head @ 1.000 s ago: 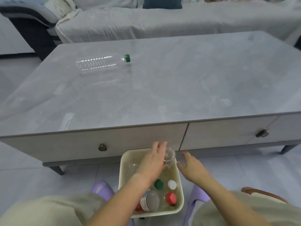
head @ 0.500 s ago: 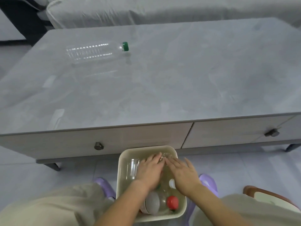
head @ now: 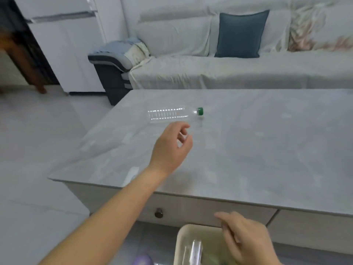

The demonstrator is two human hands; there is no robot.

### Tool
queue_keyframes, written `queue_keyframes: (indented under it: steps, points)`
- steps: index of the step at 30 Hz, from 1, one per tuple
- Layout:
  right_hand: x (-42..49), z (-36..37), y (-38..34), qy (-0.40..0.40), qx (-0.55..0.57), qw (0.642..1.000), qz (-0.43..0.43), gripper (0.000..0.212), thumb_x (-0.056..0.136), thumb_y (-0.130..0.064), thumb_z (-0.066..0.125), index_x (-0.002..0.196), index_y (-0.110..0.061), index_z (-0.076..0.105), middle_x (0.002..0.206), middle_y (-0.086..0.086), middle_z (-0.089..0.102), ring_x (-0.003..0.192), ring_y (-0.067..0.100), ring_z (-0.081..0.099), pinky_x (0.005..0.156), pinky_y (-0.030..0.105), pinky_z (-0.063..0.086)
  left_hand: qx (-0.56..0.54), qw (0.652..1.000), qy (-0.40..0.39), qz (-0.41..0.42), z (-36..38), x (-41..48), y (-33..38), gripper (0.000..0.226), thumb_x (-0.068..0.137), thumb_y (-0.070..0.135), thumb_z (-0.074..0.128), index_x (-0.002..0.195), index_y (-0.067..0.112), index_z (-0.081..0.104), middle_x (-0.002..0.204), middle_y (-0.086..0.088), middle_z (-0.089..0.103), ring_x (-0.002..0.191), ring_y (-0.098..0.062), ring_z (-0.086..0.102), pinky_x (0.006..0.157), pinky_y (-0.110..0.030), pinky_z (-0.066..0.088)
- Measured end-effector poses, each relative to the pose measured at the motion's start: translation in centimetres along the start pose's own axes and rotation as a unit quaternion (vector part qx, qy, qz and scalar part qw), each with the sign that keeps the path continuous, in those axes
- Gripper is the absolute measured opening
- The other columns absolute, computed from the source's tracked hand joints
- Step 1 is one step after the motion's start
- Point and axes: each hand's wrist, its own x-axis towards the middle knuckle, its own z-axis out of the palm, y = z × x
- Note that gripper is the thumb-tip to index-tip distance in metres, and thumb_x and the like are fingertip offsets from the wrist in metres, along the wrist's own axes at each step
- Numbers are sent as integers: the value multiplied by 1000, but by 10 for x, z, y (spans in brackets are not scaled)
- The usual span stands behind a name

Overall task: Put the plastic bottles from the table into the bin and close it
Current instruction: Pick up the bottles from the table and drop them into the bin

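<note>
A clear plastic bottle (head: 170, 114) with a green cap lies on its side on the grey table (head: 248, 150), toward its far left. My left hand (head: 172, 148) hovers over the table just short of the bottle, fingers curled but apart, holding nothing. On the floor below the table's front edge stands the cream bin (head: 183, 243), lid off, with a clear bottle showing inside. My right hand (head: 246, 240) hangs over the bin's rim, fingers loosely spread and empty.
The table front has drawers with a round knob (head: 158, 213). Behind the table runs a covered sofa (head: 229, 73) with a dark teal cushion (head: 240, 33). A white cabinet (head: 63, 44) stands at the back left, with tiled floor to the left.
Both hands have left the bin's inside. My left arm has stretched up over the table toward the lying bottle. My right hand rose to the bin's rim. The view tilted upward.
</note>
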Motion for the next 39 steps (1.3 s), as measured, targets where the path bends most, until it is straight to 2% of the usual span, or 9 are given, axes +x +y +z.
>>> queue_keyframes:
  steps: [4, 8, 13, 18, 21, 25, 30, 36, 39]
  points:
    - [91, -20, 6, -12, -46, 999, 17, 32, 83, -29, 47, 115, -28, 51, 90, -7, 64, 59, 10, 62, 41, 27, 46, 186, 971, -85, -125, -26, 74, -50, 78, 81, 27, 67, 146, 15, 26, 147, -8, 34, 131, -30, 39, 106, -40, 37]
    - [172, -7, 44, -116, -131, 977, 121, 55, 88, -36, 52, 139, -26, 36, 140, 0, 37, 119, 21, 51, 82, 34, 50, 250, 936, -122, -215, -29, 116, -92, 100, 76, 36, 72, 150, 19, 9, 158, -6, 13, 140, -36, 23, 110, -46, 32]
    - [211, 30, 65, -221, -154, 945, 187, 75, 82, -44, 55, 145, -27, 20, 154, 6, 15, 137, 27, 31, 102, 36, 41, 345, 891, -194, -223, -11, 140, -140, 101, 75, 37, 71, 150, 22, 5, 162, -1, 1, 145, -32, 11, 109, -48, 33]
    - [224, 53, 67, -218, -153, 951, 155, 72, 84, -44, 52, 146, -27, 18, 155, 4, 14, 138, 25, 29, 102, 37, 41, 412, 869, -198, -188, -1, 150, -175, 71, 83, 18, 56, 146, 22, 23, 156, 0, 22, 134, -31, 35, 98, -43, 41]
    - [231, 53, 69, -229, -167, 947, 154, 76, 82, -44, 56, 145, -26, 18, 155, 6, 13, 137, 27, 30, 100, 39, 43, 466, 859, -155, -143, -5, 150, -166, 51, 77, 27, 64, 124, 16, 47, 125, -6, 45, 109, -31, 49, 84, -36, 45]
    - [224, 45, 64, -204, -164, 953, 154, 77, 80, -46, 60, 143, -23, 24, 151, 7, 22, 133, 28, 36, 98, 39, 45, 308, 919, -192, -155, -7, 118, -131, 67, 66, 34, 72, 125, 20, 44, 128, -5, 41, 109, -30, 52, 87, -38, 49]
    - [200, 6, 38, -26, -168, 984, 61, 91, 61, -50, 76, 139, -20, 41, 133, 12, 53, 119, 34, 54, 90, 45, 48, 200, 958, -205, -24, -36, 57, -38, 77, 69, 38, 77, 135, 24, 40, 130, -1, 49, 116, -23, 54, 98, -35, 45]
    - [100, -75, -34, -1, -58, 998, 22, 77, 66, -67, 60, 129, -22, 50, 116, -4, 66, 103, 18, 60, 75, 33, 51, 37, 988, -148, 29, -106, -33, 103, 82, 53, 60, 75, 124, 38, 41, 106, 24, 56, 93, 0, 55, 77, -16, 47]
    - [42, -85, -59, -110, 4, 991, 70, 70, 64, -70, 59, 122, -36, 41, 98, -21, 61, 84, 1, 57, 67, 20, 43, 53, 980, -194, 3, -110, -79, 127, 78, 48, 69, 67, 118, 51, 40, 105, 29, 57, 93, 6, 54, 74, -8, 43]
